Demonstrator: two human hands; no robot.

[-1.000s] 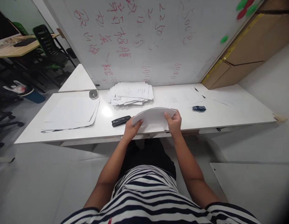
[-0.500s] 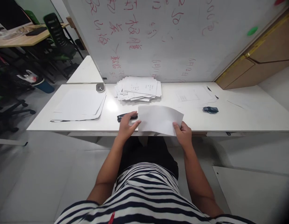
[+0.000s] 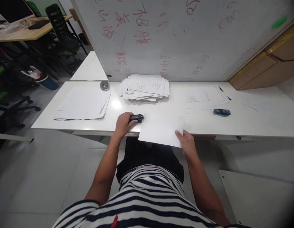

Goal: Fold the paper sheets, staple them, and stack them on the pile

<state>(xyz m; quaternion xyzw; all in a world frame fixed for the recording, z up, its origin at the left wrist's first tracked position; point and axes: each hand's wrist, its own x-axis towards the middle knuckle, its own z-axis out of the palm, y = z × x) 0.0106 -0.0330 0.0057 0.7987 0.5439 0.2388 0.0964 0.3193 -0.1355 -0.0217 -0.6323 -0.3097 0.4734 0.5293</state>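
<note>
My left hand (image 3: 124, 124) is closed around a black stapler (image 3: 136, 118) near the front edge of the white table. The stapler's head points right, close to the upper left corner of a blank white sheet of paper (image 3: 159, 129). Whether the paper is a single sheet or several cannot be told. Gripped by its right edge, the paper is in my right hand (image 3: 186, 141), thumb on top and fingers hidden beneath. Its near part sticks out past the table edge. Behind the stapler lies a thick pile of printed papers (image 3: 147, 88), against the whiteboard.
Larger sheets (image 3: 82, 103) are stacked at the table's left, beside a small silvery round-cornered object (image 3: 104, 85). On the right lie a dark blue object (image 3: 222, 112) and loose papers (image 3: 203, 95). A whiteboard (image 3: 161, 38) stands along the back, with cardboard (image 3: 256, 71) at its right.
My left hand has left the paper's edge and taken hold of the stapler. The paper has come slightly nearer to me in my right hand. The view has shifted a little.
</note>
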